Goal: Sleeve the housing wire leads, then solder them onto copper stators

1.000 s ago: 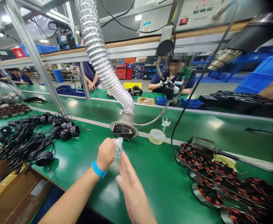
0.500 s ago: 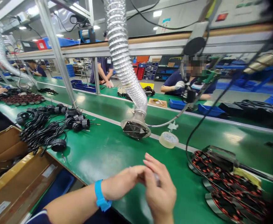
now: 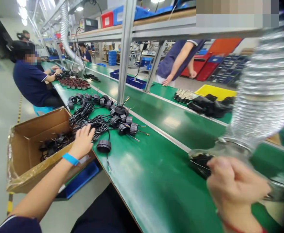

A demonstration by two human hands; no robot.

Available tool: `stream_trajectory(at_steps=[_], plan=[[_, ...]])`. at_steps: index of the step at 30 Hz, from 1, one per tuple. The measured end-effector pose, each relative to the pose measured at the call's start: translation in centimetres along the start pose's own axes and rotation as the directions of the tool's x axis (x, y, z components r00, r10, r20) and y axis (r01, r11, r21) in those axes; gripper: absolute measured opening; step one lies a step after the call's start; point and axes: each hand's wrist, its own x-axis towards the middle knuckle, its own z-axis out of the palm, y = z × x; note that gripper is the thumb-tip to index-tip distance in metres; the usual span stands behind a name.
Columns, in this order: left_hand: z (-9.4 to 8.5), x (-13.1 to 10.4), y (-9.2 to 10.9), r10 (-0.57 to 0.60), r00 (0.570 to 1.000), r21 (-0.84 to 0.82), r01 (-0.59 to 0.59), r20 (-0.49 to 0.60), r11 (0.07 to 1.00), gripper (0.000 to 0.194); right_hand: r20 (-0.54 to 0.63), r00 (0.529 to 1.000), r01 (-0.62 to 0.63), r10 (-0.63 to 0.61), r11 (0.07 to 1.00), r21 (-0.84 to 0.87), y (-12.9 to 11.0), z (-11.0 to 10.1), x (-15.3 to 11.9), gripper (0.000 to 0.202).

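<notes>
My left hand (image 3: 84,141), with a blue band on its wrist, reaches over the near edge of the bench with fingers stretched out. Beneath and just beyond its fingers lies a bundle of black cables (image 3: 99,124); whether they touch, I cannot tell. Black round connector housings with bare wire ends (image 3: 133,128) sit beside the bundle, and a single housing (image 3: 104,146) lies nearer the edge. On the right, my right hand (image 3: 234,184) is curled closed in front of the round fan (image 3: 201,161). Anything inside that fist is hidden.
An open cardboard box (image 3: 38,129) holding dark parts stands against the bench at left. A silver flexible duct (image 3: 260,90) hangs down to the fan. A metal post (image 3: 124,58) rises from the bench. One co-worker (image 3: 32,81) sits far left; another stands across the bench.
The view has swung left. My hands, together before, are now far apart: the left has gone out to the cables, while the right has closed into a fist near the fan.
</notes>
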Motion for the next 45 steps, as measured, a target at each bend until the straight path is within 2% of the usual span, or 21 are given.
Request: stream_trajectory(at_steps=[2, 4, 6, 8, 9, 10, 12, 13, 14, 16, 17, 19, 21, 24, 28, 30, 33, 36, 37, 41, 45], plan=[[1.5, 1.1, 0.5, 0.097, 0.993, 0.009, -0.098, 0.065, 0.995, 0.067, 0.079, 0.987, 0.153, -0.139, 0.968, -0.202, 0.8, 3.0, 5.5, 0.023], [2.9, 2.6, 1.4, 0.097, 0.991, -0.011, -0.096, 0.093, 0.995, 0.061, 0.235, 0.957, 0.212, -0.169, 0.962, -0.173, 0.7, 6.1, 9.1, 0.023], [4.0, 4.1, 1.7, 0.068, 0.993, -0.023, -0.066, 0.100, 0.998, 0.056, 0.276, 0.931, 0.270, -0.241, 0.960, -0.073, -1.3, 9.2, 8.8, 0.038], [4.8, 5.4, 1.0, 0.064, 0.994, -0.026, -0.062, 0.084, 0.998, 0.055, 0.412, 0.855, 0.321, -0.315, 0.945, 0.057, -4.8, 12.4, 4.2, 0.046], [5.0, 6.0, 0.4, 0.072, 0.995, -0.024, -0.071, 0.070, 0.997, 0.055, 0.546, 0.763, 0.330, -0.346, 0.935, 0.131, -6.8, 14.1, 0.8, 0.053], [5.2, 6.5, -0.3, 0.078, 0.995, -0.019, -0.077, 0.055, 0.997, 0.055, 0.657, 0.639, 0.350, -0.400, 0.912, 0.215, -8.8, 15.7, -2.8, 0.057], [5.4, 7.2, -1.8, 0.089, 0.995, -0.003, -0.089, 0.035, 0.996, 0.054, 0.792, 0.344, 0.406, -0.505, 0.840, 0.359, -11.9, 18.7, -9.3, 0.065], [5.5, 7.5, -2.5, 0.095, 0.995, 0.007, -0.096, 0.032, 0.995, 0.054, 0.816, 0.250, 0.456, -0.521, 0.807, 0.375, -12.7, 20.0, -11.4, 0.061], [5.5, 7.7, -3.3, 0.104, 0.994, 0.016, -0.104, 0.031, 0.994, 0.054, 0.839, 0.236, 0.513, -0.490, 0.796, 0.320, -12.9, 21.1, -12.7, 0.049], [5.6, 8.1, -4.6, 0.133, 0.991, 0.036, -0.134, 0.034, 0.990, 0.054, 0.853, 0.323, 0.592, -0.409, 0.791, 0.156, -11.4, 22.7, -12.7, 0.036], [5.7, 8.3, -5.2, 0.149, 0.988, 0.049, -0.151, 0.037, 0.987, 0.054, 0.835, 0.345, 0.626, -0.428, 0.768, 0.135, -10.0, 23.1, -11.8, 0.035], [5.8, 8.9, -6.3, 0.175, 0.984, 0.082, -0.177, 0.038, 0.981, 0.054, 0.780, 0.259, 0.723, -0.570, 0.650, 0.234, -6.7, 23.8, -8.9, 0.030], [5.8, 9.7, -7.0, 0.187, 0.982, 0.114, -0.190, 0.036, 0.975, 0.054, 0.773, 0.220, 0.772, -0.595, 0.591, 0.234, -3.9, 24.5, -6.0, 0.027], [5.7, 10.7, -7.6, 0.201, 0.979, 0.140, -0.203, 0.030, 0.969, 0.055, 0.774, 0.289, 0.777, -0.564, 0.610, 0.154, -2.1, 26.2, -3.0, 0.024], [4.8, 10.4, -7.8, 0.251, 0.965, 0.170, -0.260, 0.074, 0.951, 0.056, 0.744, 0.390, 0.734, -0.543, 0.671, 0.105, -3.5, 27.0, -2.7, 0.023], [3.7, 9.9, -7.5, 0.282, 0.951, 0.168, -0.301, 0.126, 0.939, 0.053, 0.718, 0.459, 0.686, -0.524, 0.722, 0.089, -4.1, 25.3, -3.7, 0.024], [1.8, 10.2, -5.6, 0.320, 0.934, 0.073, -0.334, 0.159, 0.940, 0.041, 0.666, 0.570, 0.532, -0.482, 0.834, 0.147, -3.6, 20.6, -6.0, 0.027], [1.5, 12.6, -1.9, 0.271, 0.947, -0.251, -0.223, 0.174, 0.942, 0.030, 0.686, 0.598, 0.399, -0.414, 0.896, 0.193, -2.0, 15.4, -8.1, 0.028], [1.9, 13.6, -0.5, 0.217, 0.951, -0.387, -0.120, 0.218, 0.914, 0.026, 0.706, 0.594, 0.369, -0.386, 0.910, 0.188, -1.5, 13.8, -8.6, 0.028], [5.1, 17.0, 3.6, 0.056, 0.960, -0.497, 0.091, 0.273, 0.863, 0.033, 0.750, 0.578, 0.337, -0.323, 0.931, 0.141, 0.3, 8.3, -10.2, 0.028], [7.4, 18.1, 3.9, 0.012, 0.942, -0.628, 0.213, 0.334, 0.748, 0.036, 0.655, 0.705, 0.317, -0.273, 0.947, 0.054, 3.1, 3.9, -11.6, 0.026]])
